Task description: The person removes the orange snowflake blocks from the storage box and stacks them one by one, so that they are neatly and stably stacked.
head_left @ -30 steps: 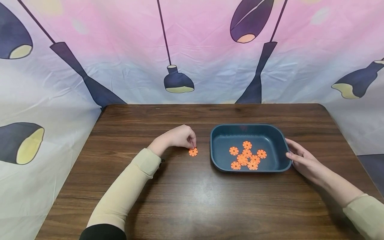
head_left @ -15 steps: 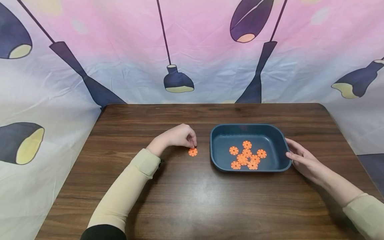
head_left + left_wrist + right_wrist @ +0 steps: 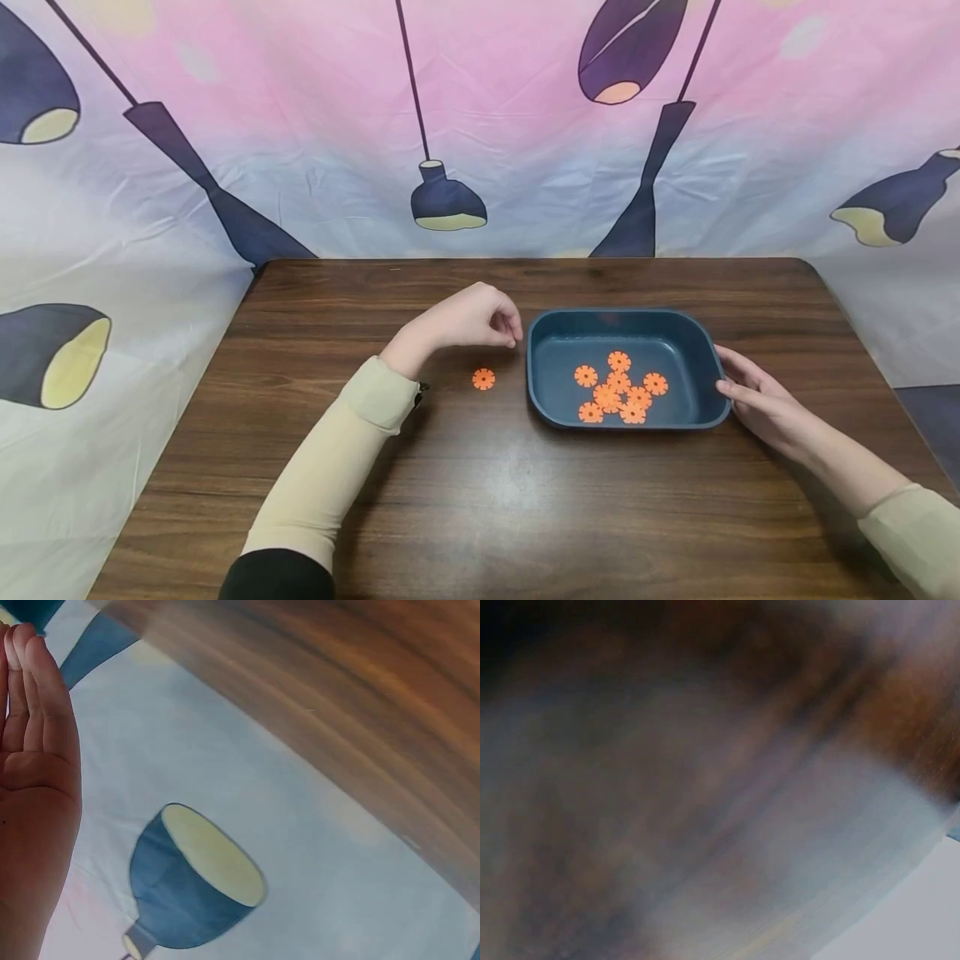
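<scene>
My left hand (image 3: 480,317) hovers just left of the dark blue tray (image 3: 536,367), its fingers bent toward the thumb and nothing visible between them. In the left wrist view, its palm and fingers (image 3: 45,712) show at the left edge. One orange notched disc (image 3: 483,379) lies flat on the table below that hand. Several more orange discs (image 3: 606,398) lie inside the tray, some overlapping. At the tray's right end my right hand (image 3: 768,408) grips the side, thumb at the rim and other fingers along the outer wall. The right wrist view is too blurred to show the hand.
The tray stands on a brown wood-grain table (image 3: 480,508). Behind the table's far edge hangs a cloth backdrop (image 3: 330,125) printed with lamps, which also covers the left and right sides.
My left hand has moved off the single orange disc, away and to the right, toward the tray. That disc stays on the table. The right hand and tray have kept their places.
</scene>
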Motion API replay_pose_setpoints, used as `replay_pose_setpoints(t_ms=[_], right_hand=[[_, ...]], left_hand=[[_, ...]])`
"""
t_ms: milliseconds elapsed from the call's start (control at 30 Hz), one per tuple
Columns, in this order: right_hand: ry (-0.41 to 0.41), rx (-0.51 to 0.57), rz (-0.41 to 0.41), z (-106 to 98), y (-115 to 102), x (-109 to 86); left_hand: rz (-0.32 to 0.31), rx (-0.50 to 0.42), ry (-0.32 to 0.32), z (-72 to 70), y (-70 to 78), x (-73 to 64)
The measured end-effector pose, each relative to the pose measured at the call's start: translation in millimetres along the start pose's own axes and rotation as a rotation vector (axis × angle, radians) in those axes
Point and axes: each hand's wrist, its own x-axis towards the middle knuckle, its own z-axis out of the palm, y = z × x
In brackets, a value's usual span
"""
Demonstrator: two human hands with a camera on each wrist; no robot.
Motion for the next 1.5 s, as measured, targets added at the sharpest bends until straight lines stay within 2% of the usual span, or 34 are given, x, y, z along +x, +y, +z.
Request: replay_pose_setpoints(t_ms=[200,333,500,767,933,1300,1500], right_hand=[[-0.004,0.027,-0.007,-1,2,0.4],[-0.008,0.043,-0.019,-2,3,0.7],[0.003,0.022,0.014,-2,2,-0.3],[0.022,-0.008,0.050,1,-1,-1.7],[0.022,-0.014,0.063,0,-1,-1.2],[0.000,0.003,0.038,0,-2,-0.1],[-0.008,0.023,0.020,0,-1,-0.8]], left_hand=[[0.064,-0.021,-0.004,-0.6,16.5,15.5],[0.105,-0.024,-0.032,1.8,27.6,26.4],[0.127,-0.012,-0.073,8.6,36.1,41.2],[0.118,-0.025,-0.169,25.5,38.0,61.5],[0.113,0.010,-0.222,35.7,39.5,70.1],[0.092,0.033,-0.282,55.2,42.4,86.0],[0.069,0.085,-0.323,64.4,42.2,90.7]])
